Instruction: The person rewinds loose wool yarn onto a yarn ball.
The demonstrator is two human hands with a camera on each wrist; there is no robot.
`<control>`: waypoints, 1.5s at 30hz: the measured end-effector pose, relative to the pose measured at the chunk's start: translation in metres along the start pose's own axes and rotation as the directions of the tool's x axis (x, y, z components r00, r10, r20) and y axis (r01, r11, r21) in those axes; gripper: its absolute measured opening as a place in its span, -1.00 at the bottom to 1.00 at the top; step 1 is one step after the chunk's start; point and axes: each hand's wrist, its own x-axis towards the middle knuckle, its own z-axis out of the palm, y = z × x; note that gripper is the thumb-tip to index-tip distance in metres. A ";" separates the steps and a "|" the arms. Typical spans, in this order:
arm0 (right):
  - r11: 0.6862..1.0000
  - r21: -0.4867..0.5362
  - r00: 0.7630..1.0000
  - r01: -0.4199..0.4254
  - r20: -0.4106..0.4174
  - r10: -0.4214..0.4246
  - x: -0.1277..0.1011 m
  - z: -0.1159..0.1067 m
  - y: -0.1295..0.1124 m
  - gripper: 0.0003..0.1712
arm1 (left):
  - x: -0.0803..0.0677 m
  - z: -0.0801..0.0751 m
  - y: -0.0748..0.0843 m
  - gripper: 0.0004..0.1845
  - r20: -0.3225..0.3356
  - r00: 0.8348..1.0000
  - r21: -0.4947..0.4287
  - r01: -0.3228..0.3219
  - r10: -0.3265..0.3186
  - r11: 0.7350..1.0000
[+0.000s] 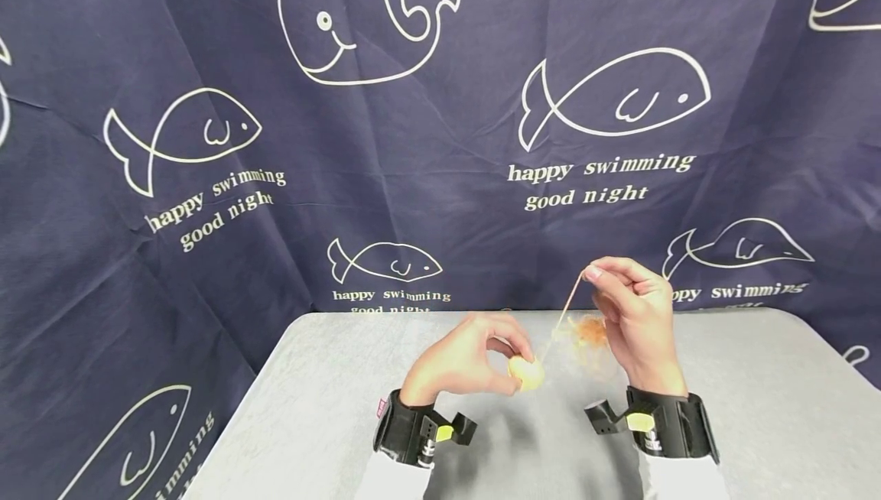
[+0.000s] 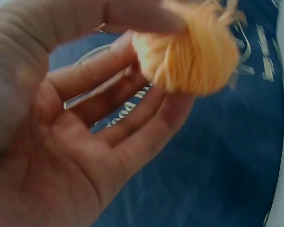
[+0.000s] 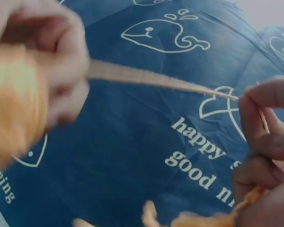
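Navy cloth, fish-printed, behind; pale bench below. My left hand grips the yarn ball over it, probably as an anchor. Loose yarn bunches beside my right hand, which pinches the strand higher up, apparently so the length between the two runs taut.

Yarn ball: matt fibre, the wound strands leaving a ridged surface. Yarn strand: matt too, with fine fuzz along its edge. Loose yarn — fluffy, rough-looking. Tabletop: matt, faintly mottled, smooth as far as I can see. Backdrop: creased cloth, dull finish. My wrist straps look like fabric; the camera mounts on them — smooth plastic by appearance. My sleeves: matt cloth.
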 end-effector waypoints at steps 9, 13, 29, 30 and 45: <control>0.951 -0.274 0.988 -0.142 -0.104 0.117 0.004 -0.010 0.014 -0.89 | 0.002 -0.002 0.017 -0.66 -0.047 0.963 -0.459 -0.258 0.266 0.850; 0.858 -0.477 0.980 -0.188 -0.031 0.198 0.002 -0.013 0.017 -0.95 | 0.004 -0.001 0.019 -0.68 -0.241 0.922 -0.509 -0.386 0.303 0.769; 0.664 -0.743 0.909 -0.086 0.215 0.358 -0.002 -0.013 0.019 -0.92 | 0.009 -0.007 0.017 -0.68 -0.772 0.597 -0.568 -0.498 -0.216 0.656; 0.663 -0.744 0.907 -0.085 0.217 0.360 -0.002 -0.012 0.019 -0.92 | 0.009 -0.008 0.016 -0.69 -0.775 0.584 -0.576 -0.495 -0.242 0.650; 0.653 -0.756 0.874 -0.050 0.282 0.394 -0.001 -0.021 0.017 -0.93 | 0.009 -0.013 0.012 -0.75 -0.752 0.530 -0.636 -0.424 -0.393 0.645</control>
